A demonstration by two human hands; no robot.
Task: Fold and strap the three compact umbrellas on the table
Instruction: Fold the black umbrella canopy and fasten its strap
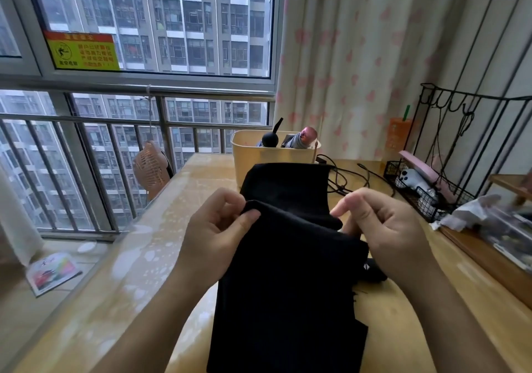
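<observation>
Left hand (221, 228): we see it pinching a fold of the black umbrella (288, 280).
Right hand (385, 223): curled, gripping that fabric's edge.

soft overcast daylight enters through the window (155, 21) at upper left; pale glare mottles the table (161, 228). wide-angle bending at the edges, right edge slightly blurred.

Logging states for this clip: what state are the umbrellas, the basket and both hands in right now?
black umbrella: canopy loose, partly pleated, not strapped.
left hand: pinches a canopy fold.
right hand: fingers curled at the canopy's edge; grip unclear.
basket: upright, holding two umbrellas.
pink-tipped umbrella: collapsed, standing in the basket.
black-knobbed umbrella: in the basket, only its end showing.
</observation>
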